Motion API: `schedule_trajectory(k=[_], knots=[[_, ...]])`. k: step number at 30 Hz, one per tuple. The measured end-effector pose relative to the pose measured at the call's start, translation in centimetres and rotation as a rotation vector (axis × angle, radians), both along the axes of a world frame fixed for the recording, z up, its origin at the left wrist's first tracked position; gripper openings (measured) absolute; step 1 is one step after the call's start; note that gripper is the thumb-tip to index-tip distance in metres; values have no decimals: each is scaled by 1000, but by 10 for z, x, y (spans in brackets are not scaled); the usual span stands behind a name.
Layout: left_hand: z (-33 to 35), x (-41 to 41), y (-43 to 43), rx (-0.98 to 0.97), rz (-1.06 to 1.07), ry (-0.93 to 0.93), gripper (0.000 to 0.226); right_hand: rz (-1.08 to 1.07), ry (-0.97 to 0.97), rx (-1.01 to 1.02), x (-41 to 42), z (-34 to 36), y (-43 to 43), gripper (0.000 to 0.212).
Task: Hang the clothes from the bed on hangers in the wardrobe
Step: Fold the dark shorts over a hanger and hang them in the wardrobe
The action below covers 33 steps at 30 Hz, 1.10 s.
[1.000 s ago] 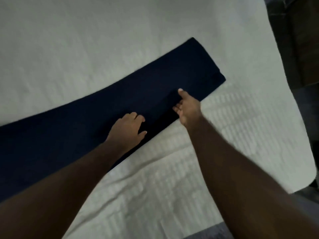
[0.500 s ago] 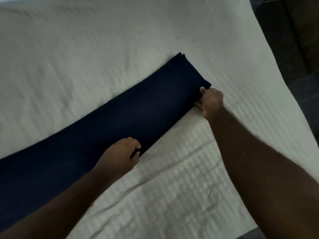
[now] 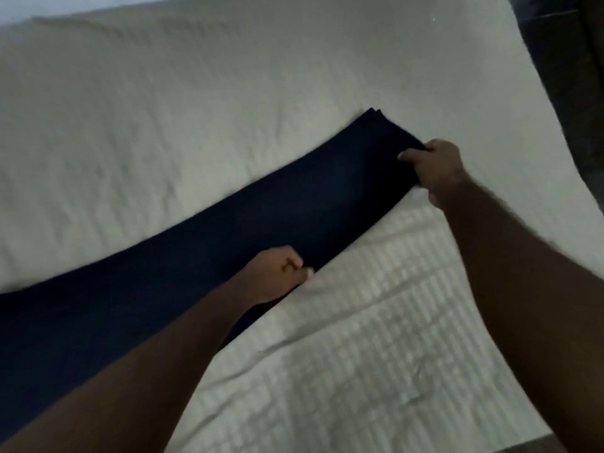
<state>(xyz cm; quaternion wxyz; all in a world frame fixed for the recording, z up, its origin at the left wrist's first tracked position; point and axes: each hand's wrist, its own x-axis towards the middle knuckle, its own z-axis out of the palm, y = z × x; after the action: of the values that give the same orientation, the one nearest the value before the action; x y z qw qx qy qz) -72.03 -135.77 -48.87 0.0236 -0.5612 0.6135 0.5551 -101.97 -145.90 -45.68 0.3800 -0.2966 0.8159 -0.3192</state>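
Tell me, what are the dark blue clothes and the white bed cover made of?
The navy garment looks like thick woven cloth, maybe denim or cotton: matte, no shine, lying flat in neat layers. The white bedspread looks like soft cotton, also matte: it shows a raised grid of little squares and loose wrinkles.

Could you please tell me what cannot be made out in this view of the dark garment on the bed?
The dark garment: the head view's left edge cuts it off, so its full length and kind are unclear.
The right hand grips its end; the cloth hides the fingers underneath.
The left hand: blur smears its curled fingertips at the near edge.
The wardrobe and hangers lie outside the frame.
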Motion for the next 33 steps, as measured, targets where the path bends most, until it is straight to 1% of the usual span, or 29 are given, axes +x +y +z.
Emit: schedule_trajectory(k=[2,4,5,6,8,9,10,11,12,13,15,17,18,19,20,21,22,23,25,27,29,30,31,33], knots=[[29,4,-10,132,298,176,34,201,120,-169,44,31,10,23],[66,13,-20,241,585,385,36,402,244,-323,104,59,36,21],[87,27,-22,289,704,496,39,496,250,-393,144,70,57,19],[105,40,-22,331,775,603,45,582,238,-445,180,77,80,17],[127,84,-14,357,866,746,52,740,157,-501,254,79,130,19],[132,107,-5,327,922,733,47,805,117,-490,286,74,152,21],[133,134,9,266,996,640,37,870,82,-462,319,71,176,21],[125,158,23,192,1058,490,28,917,47,-421,343,67,196,21],[116,185,41,133,1118,339,24,964,-3,-366,369,69,219,23],[104,209,59,99,1166,220,26,995,-56,-312,386,70,238,27],[83,261,99,51,1249,50,42,1039,-135,-222,417,74,270,31],[72,312,139,-19,1269,-90,52,1078,-148,-174,439,78,291,31],[74,332,154,-60,1243,-143,53,1083,-138,-154,444,79,297,30],[76,351,169,-101,1232,-163,51,1081,-112,-140,446,79,301,29],[87,379,190,-164,1239,-170,44,1097,-98,-125,458,80,308,29],[93,397,202,-223,1246,-154,35,1103,-69,-100,460,80,308,28],[104,427,222,-272,1243,-178,26,1131,-48,-75,475,81,314,27],[111,445,234,-303,1233,-192,21,1147,-19,-46,479,81,314,27],[115,492,264,-294,1275,-226,20,1189,3,7,499,78,318,29],[102,532,293,-175,1358,-214,26,1218,8,57,519,70,323,33],[82,552,316,39,1418,-150,37,1255,27,122,528,58,327,38],[73,556,328,113,1436,-132,39,1284,46,147,532,50,330,39],[64,556,334,138,1443,-139,41,1294,71,165,534,44,331,40],[51,550,340,78,1426,-212,44,1280,149,170,531,32,327,38]])
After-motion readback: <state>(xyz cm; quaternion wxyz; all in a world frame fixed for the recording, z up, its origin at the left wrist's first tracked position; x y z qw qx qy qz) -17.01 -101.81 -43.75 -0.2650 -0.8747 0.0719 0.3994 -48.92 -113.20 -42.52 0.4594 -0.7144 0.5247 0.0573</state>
